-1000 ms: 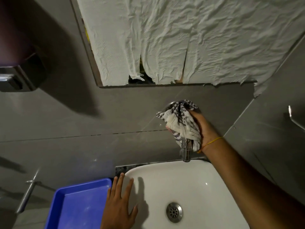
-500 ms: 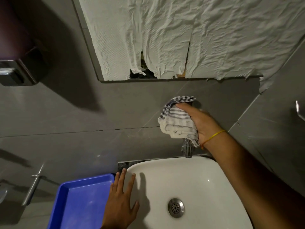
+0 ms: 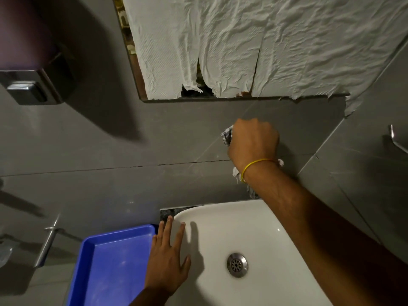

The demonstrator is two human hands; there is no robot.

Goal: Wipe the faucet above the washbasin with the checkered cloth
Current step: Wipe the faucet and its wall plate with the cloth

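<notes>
Wiping, judged mid-task | right hand has rolled over since 0.5 s ago, fingers clenched around checkered cloth, now hiding the faucet beneath | left hand stays flat, fingers spread, on washbasin rim

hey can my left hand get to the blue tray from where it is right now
Probably yes. The left hand lies flat on the washbasin rim, right beside the blue tray, and nothing shows between them. The right hand, gripping the checkered cloth, is up at the wall.
</notes>
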